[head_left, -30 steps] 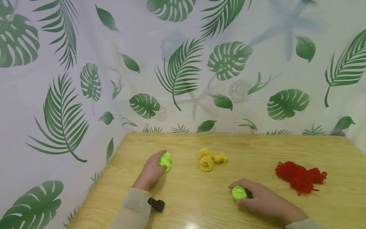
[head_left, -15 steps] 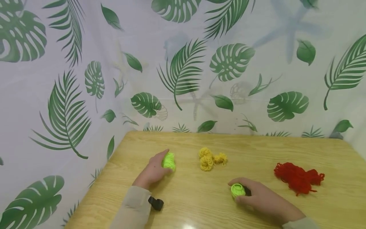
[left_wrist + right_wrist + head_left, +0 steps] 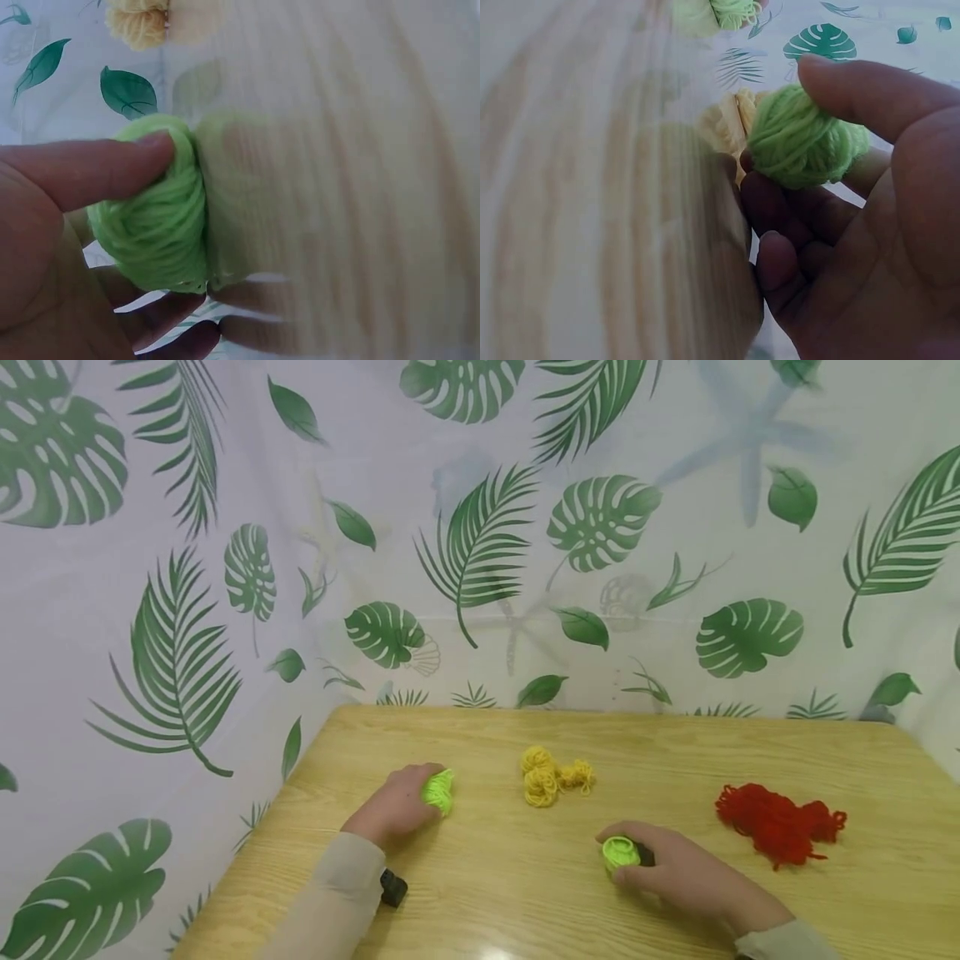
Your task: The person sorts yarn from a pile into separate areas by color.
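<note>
At the left of the table, my left hand (image 3: 397,806) holds a lime-green yarn bundle (image 3: 438,792). In the left wrist view the thumb lies over this bundle (image 3: 154,225) and the fingers curl below it, with the yarn against the tabletop. Nearer the front, right of the middle, my right hand (image 3: 686,870) grips a second lime-green yarn ball (image 3: 621,853). Thumb and fingers lie around that ball (image 3: 802,139) in the right wrist view. Between and beyond the hands lies a yellow yarn bundle (image 3: 540,777). A red yarn bundle (image 3: 776,822) lies beyond the right hand.
Everything lies on a light wooden table (image 3: 495,877). A white leaf-print cloth (image 3: 480,543) hangs along its back and left side. A black strap piece (image 3: 392,888) shows at the left cuff.
My left hand, with its green yarn, shifts a little right and then back left, and now covers more of the yarn. The right hand keeps its hold almost in place.
</note>
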`<action>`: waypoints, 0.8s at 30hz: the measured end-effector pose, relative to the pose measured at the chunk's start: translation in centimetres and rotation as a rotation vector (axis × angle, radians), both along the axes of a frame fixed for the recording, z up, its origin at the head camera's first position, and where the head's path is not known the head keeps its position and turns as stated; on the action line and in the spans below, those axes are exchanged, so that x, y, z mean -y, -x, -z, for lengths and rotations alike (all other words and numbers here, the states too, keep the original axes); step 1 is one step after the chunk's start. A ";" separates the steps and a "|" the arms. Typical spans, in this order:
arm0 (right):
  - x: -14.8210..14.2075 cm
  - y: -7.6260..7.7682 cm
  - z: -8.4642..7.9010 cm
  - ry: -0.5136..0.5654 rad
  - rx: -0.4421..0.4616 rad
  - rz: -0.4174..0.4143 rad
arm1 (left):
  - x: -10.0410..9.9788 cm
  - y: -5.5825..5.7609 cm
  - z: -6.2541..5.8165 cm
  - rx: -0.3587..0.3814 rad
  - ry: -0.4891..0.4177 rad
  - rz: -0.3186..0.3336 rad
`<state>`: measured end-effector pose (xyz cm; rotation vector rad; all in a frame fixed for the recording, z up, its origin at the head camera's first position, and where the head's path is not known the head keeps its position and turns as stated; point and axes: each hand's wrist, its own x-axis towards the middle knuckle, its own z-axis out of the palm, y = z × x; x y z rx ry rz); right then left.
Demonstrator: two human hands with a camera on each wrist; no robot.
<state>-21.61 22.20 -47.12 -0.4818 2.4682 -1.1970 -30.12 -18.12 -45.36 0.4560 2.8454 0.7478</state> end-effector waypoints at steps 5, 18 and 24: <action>0.7 0.5 -0.5 -0.011 -0.058 0.014 | 0.7 -0.4 -0.4 -0.005 0.048 0.012; 7.1 2.9 -2.0 0.015 -0.239 -0.031 | 1.7 -1.6 -1.8 -0.105 0.067 -0.044; 10.3 4.2 -2.1 0.005 -0.260 -0.027 | 1.9 -2.1 -1.8 -0.172 0.128 -0.048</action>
